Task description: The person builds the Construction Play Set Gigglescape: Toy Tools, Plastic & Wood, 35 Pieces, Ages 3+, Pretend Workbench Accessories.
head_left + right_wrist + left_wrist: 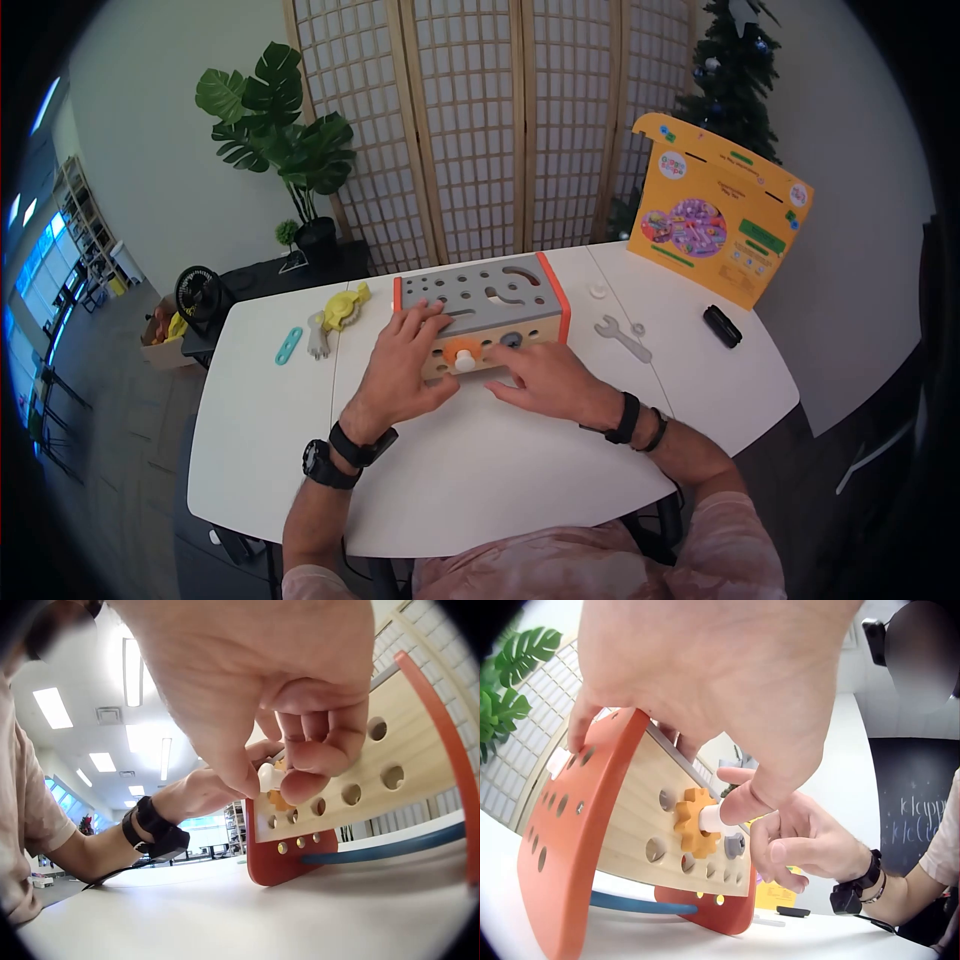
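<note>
A toy workbench (pixel 470 300) with a grey top, pale wooden front and orange-red ends stands on the table. On its front sit an orange gear (pixel 692 838) with a white peg (pixel 464 361) through its middle, and a grey screw (pixel 735 845) beside it. My left hand (pixel 402 365) rests its fingers on the bench's top left corner, thumb out in front near the peg. Close to the front panel is my right hand (pixel 555 383), index finger pointing toward the peg and the other fingers loosely curled. Its thumb is held apart, lower down.
Right of the bench lie a grey toy wrench (pixel 624 340), a small nut (pixel 638 328), a white round piece (pixel 598 290) and a black case (pixel 722 327). To the left are a turquoise strip (pixel 289 345) and a yellow-and-grey toy (pixel 340 312). An orange box (pixel 715 215) stands behind.
</note>
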`<move>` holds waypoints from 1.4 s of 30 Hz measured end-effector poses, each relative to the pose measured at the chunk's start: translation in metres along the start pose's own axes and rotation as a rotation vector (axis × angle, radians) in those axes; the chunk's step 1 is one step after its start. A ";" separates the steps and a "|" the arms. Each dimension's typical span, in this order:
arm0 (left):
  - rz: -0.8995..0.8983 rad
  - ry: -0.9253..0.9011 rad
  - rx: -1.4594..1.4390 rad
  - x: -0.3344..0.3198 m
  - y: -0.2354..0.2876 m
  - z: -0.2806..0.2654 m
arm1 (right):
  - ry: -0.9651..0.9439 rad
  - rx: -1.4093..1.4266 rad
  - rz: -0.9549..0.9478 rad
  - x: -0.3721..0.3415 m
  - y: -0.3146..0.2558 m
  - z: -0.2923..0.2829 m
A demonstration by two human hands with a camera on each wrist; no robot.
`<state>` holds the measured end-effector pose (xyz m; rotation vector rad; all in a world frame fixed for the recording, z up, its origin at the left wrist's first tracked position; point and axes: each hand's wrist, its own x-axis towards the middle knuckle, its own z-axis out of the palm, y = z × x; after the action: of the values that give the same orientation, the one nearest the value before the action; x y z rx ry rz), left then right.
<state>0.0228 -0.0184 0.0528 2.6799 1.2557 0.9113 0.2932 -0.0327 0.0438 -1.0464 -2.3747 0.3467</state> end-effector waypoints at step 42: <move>0.029 0.022 0.028 -0.001 -0.004 0.004 | 0.028 -0.095 -0.024 -0.006 -0.002 0.000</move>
<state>0.0215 -0.0155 0.0480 2.7239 1.2466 0.9355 0.2955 -0.0381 0.0428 -1.0571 -2.3968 0.2112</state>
